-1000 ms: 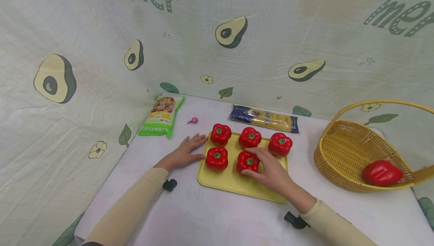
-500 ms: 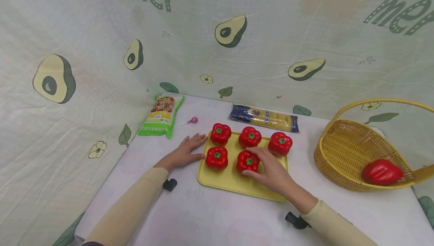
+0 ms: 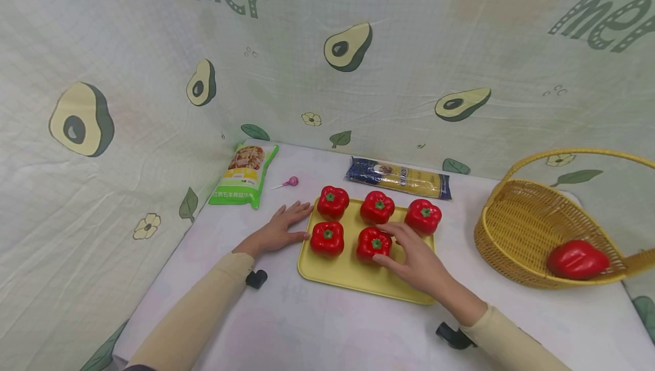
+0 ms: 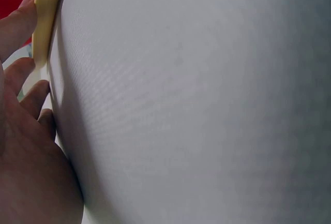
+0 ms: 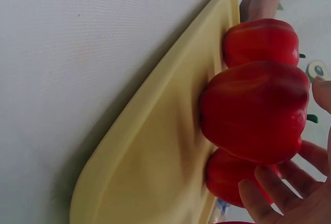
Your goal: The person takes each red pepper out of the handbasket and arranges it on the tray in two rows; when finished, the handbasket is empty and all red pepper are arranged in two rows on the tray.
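Observation:
Several red bell peppers sit stem-up on a yellow tray. My right hand is beside the front middle bell pepper, thumb and fingers spread loosely around its right side. In the right wrist view the thumb stands off this bell pepper, and the fingertips lie near its lower side. My left hand lies flat at the tray's left edge, fingers extended, thumb and fingertips right at the rim. The left wrist view shows that hand against the tray's edge.
A wicker basket with a tall handle stands at the right and holds a red bell pepper. Behind the tray lies a blue and yellow pasta packet. A pink lollipop and a green food bag lie at the back left.
My right hand has loosened from the front middle bell pepper and shifted slightly right, its thumb drawing off. The bell pepper stays on the tray. My left hand has not moved.

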